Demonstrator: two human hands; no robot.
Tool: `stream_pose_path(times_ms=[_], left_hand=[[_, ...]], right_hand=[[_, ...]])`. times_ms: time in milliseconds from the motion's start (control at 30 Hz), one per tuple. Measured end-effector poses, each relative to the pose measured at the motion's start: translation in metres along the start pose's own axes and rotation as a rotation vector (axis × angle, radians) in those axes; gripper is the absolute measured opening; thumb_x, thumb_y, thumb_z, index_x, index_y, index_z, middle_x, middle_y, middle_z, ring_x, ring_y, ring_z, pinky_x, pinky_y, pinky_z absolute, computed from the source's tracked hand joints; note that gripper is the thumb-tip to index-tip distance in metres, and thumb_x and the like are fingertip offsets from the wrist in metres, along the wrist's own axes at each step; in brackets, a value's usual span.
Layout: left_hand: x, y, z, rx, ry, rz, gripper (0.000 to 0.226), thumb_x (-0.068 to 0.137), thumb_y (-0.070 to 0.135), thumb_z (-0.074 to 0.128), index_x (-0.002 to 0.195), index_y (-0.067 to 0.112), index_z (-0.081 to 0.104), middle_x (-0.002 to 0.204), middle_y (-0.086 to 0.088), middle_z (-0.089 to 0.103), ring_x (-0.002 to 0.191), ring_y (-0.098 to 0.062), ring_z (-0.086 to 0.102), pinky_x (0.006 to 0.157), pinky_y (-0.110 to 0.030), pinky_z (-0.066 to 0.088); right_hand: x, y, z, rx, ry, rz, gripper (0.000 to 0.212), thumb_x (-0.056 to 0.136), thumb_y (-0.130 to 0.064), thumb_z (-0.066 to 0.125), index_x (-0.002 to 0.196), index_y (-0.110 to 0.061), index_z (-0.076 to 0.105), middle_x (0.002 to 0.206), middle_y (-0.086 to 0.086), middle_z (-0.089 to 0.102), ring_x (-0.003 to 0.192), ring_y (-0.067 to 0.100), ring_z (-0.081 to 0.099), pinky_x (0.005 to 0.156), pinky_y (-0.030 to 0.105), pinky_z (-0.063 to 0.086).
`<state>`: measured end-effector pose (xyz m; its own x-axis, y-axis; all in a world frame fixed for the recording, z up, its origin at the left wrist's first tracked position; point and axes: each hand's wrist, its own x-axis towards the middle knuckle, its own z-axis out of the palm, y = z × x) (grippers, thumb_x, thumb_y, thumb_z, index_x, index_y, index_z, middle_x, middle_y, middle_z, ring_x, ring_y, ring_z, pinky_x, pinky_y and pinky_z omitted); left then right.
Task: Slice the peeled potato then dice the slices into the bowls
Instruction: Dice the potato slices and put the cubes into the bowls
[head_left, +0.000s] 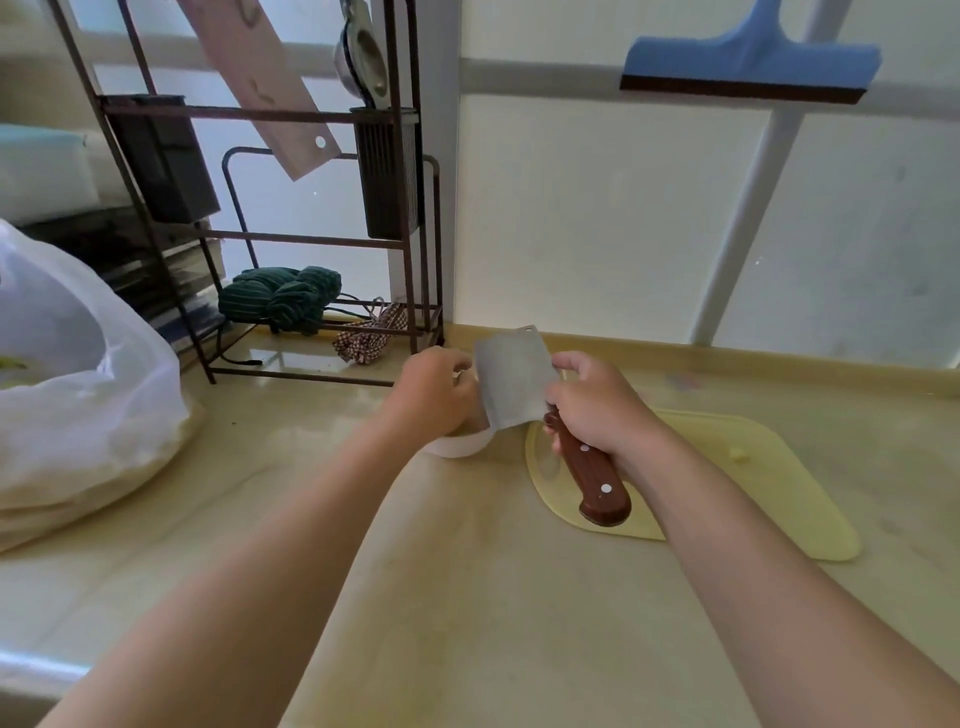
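Colour key. Cleaver: matt grey blade, reddish-brown handle with silver rivets. Cutting board: pale yellow. Bowl: white. Countertop: glossy beige, faintly mottled. Rack: dark brown. Folded cloth: dark green with fine pale stripes. Smaller cloth: red-and-white check. Squeegee: blue, dark brown edge. Bag: translucent white.

Your left hand and right hand are bare. Left forearm and right forearm are bare too, uncovered down to the frame edge.
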<state>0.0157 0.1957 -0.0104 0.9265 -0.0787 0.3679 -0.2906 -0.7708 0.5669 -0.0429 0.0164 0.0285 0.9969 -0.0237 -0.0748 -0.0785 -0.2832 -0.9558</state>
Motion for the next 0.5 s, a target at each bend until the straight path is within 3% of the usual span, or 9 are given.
stream_pose_path(times_ms=[67, 167, 267, 367, 500], left_hand=[[0.000, 0.003, 0.001, -0.045, 0.000, -0.065, 0.022, 0.096, 0.013, 0.044, 0.101, 0.012, 0.066, 0.096, -0.010, 0.068, 0.083, -0.025, 0.062, 0.079, -0.042, 0.055], [0.002, 0.005, 0.000, -0.119, 0.018, -0.131, 0.029, 0.099, 0.016, 0.042, 0.117, 0.013, 0.064, 0.098, -0.002, 0.065, 0.080, -0.017, 0.060, 0.074, -0.032, 0.052], [0.001, 0.012, -0.003, -0.169, 0.048, -0.138, 0.028, 0.100, 0.018, 0.042, 0.116, 0.013, 0.064, 0.095, -0.003, 0.065, 0.082, -0.019, 0.059, 0.069, -0.028, 0.044], [-0.004, 0.036, -0.004, -0.181, 0.081, -0.068, 0.028, 0.100, 0.017, 0.044, 0.118, 0.012, 0.065, 0.100, -0.002, 0.066, 0.088, -0.017, 0.058, 0.076, -0.027, 0.044], [-0.014, 0.088, 0.013, -0.199, 0.097, 0.141, 0.025, 0.097, 0.015, 0.049, 0.117, 0.011, 0.065, 0.108, -0.002, 0.066, 0.097, -0.017, 0.060, 0.089, -0.031, 0.049]], right_hand=[[0.000, -0.001, -0.006, 0.011, 0.007, -0.003, 0.048, 0.097, 0.002, 0.041, 0.136, -0.022, 0.052, 0.077, 0.012, 0.057, 0.059, 0.022, 0.055, 0.049, 0.032, 0.048], [-0.001, -0.001, -0.012, 0.009, 0.004, -0.006, 0.049, 0.097, 0.002, 0.041, 0.139, -0.022, 0.051, 0.078, 0.010, 0.056, 0.058, 0.020, 0.054, 0.048, 0.030, 0.047], [-0.007, 0.001, -0.020, 0.008, 0.010, -0.017, 0.051, 0.096, 0.001, 0.043, 0.141, -0.021, 0.051, 0.077, 0.009, 0.057, 0.058, 0.020, 0.055, 0.047, 0.029, 0.048], [-0.018, 0.006, -0.042, -0.018, 0.045, -0.020, 0.048, 0.097, -0.002, 0.046, 0.139, -0.024, 0.052, 0.077, 0.009, 0.060, 0.061, 0.021, 0.058, 0.048, 0.030, 0.052], [-0.040, 0.027, -0.101, -0.041, 0.171, 0.024, 0.045, 0.096, -0.004, 0.049, 0.135, -0.027, 0.053, 0.073, 0.010, 0.060, 0.040, 0.014, 0.052, 0.039, 0.022, 0.045]])
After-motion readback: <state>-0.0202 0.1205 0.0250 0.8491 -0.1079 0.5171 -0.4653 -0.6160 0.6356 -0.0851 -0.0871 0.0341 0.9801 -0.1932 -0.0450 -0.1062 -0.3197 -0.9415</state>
